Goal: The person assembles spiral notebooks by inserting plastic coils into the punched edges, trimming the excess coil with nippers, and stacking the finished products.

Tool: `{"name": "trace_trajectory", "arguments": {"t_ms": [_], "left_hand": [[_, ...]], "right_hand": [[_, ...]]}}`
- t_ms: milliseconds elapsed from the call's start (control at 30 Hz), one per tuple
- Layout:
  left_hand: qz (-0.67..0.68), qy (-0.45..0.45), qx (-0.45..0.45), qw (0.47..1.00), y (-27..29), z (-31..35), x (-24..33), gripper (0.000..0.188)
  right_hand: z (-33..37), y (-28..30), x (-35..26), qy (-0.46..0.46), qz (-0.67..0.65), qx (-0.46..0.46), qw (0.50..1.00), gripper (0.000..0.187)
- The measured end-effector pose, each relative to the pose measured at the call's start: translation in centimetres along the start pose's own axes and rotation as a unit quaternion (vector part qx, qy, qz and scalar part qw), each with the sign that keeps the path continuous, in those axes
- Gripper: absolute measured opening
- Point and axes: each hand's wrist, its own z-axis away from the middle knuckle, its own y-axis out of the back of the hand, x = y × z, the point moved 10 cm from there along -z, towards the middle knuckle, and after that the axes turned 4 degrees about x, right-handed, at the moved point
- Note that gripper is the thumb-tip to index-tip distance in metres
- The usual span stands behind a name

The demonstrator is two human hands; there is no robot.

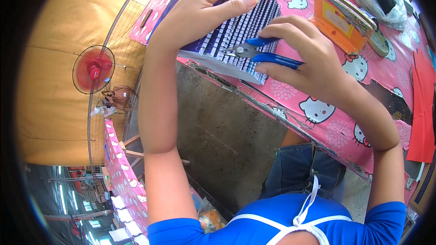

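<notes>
A thick stack of wire-bound notebooks [247, 20] with dark purple covers lies at the table's near edge. Rows of metal wire loops run down the side that faces right. My left hand [200, 16] rests on top of the stack, thumb stretched over the bindings and its other fingers partly out of sight at the upper edge. In my right hand [311, 47] is a pair of blue-handled cutting pliers [277, 59], its handles spread apart. The metal jaws are at the wire loops near the stack's front corner; whether they touch a wire I cannot tell.
An orange box-like holder [340, 22] stands right of the stack on the pink patterned tablecloth [284, 88]. Beyond it sits a clear plastic bag [377, 0] with dark contents. Red sheets [422, 109] hang at the far right. A red fan [94, 70] stands left.
</notes>
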Motion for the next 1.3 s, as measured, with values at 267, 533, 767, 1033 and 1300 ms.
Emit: {"name": "trace_trajectory", "arguments": {"t_ms": [267,533,767,1033,1300], "left_hand": [[0.011,0.010,-0.029,0.999,-0.1,-0.1,0.6,0.036],[0.008,-0.048,-0.054,0.997,-0.6,0.0,0.7,0.030],[0.004,0.005,-0.018,1.000,-0.3,0.1,-0.2,0.040],[0.018,0.009,-0.030,0.999,-0.5,-0.1,0.8,0.039],[0.016,-0.044,-0.004,0.999,-0.2,0.0,1.5,0.038]], "right_hand": [[-0.5,0.3,0.2,0.027,-0.006,-0.016,0.999,0.034],[2.1,-5.1,4.7,-0.312,-0.263,-0.229,0.884,0.037],[1.1,-2.9,3.5,-0.149,-0.153,-0.141,0.967,0.040],[1.1,-3.9,4.5,-0.199,-0.139,-0.173,0.955,0.038],[1.9,-2.7,3.3,-0.136,-0.098,-0.121,0.978,0.034]]}}
